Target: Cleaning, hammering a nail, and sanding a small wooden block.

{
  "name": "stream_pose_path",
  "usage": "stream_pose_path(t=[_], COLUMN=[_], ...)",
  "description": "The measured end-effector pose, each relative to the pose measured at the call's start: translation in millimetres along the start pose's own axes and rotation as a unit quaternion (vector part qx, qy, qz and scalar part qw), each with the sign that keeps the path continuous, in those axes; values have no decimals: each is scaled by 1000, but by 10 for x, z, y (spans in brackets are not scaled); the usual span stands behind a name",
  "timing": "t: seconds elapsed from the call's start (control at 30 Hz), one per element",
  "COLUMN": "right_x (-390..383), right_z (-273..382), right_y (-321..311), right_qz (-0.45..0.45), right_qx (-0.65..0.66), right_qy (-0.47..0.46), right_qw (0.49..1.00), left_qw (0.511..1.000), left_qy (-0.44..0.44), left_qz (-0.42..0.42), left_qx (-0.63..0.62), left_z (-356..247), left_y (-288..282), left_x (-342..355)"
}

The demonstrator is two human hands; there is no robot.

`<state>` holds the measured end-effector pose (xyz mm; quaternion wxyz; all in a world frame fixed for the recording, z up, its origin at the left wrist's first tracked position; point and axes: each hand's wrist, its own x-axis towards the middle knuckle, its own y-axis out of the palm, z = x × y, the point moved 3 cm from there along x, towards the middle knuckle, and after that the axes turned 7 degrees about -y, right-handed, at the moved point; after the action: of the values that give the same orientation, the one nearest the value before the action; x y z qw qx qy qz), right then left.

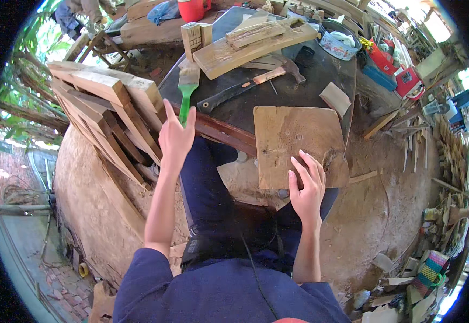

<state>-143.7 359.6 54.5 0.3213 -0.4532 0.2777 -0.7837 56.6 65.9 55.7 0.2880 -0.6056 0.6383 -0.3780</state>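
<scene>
My left hand (176, 141) is at the table's left edge, index finger and thumb spread on either side of a paintbrush's green handle (187, 97). The brush lies with its bristles away from me; whether my fingers touch the handle I cannot tell. A square wooden board (293, 134) with a dark knot overhangs the table's near edge above my right leg. On its near right part my right hand (308, 185) rests with the fingers loosely apart. Between brush and board lies a claw hammer (250, 86) with a black grip.
Wood pieces (261, 46) and a small offcut (335, 99) lie on the dark table (320, 70). Long planks (110, 102) lean at the left. A round tub (339, 43) stands at the far right corner, a red jug (193, 9) beyond the table.
</scene>
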Motion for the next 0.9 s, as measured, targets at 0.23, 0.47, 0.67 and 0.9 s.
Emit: stream_pose_path(t=[0.23,0.47,0.67,0.9], right_x=[15,-30,-41,-65], right_z=[-41,-43,-30,-34], right_y=[-34,-30,-8,3], right_qz=[-11,-35,-51,-58], right_qx=[-12,8,13,15], right_qy=[-2,-20,-22,-33], right_qw=[1000,999,998,998], left_qw=[953,924,902,879], left_qy=[265,362,389,432], left_qz=[-136,-84,-70,-82], left_qx=[55,96,174,184], left_z=[-253,-659,-860,-894], left_y=[102,531,685,469], left_x=[-191,156,283,246])
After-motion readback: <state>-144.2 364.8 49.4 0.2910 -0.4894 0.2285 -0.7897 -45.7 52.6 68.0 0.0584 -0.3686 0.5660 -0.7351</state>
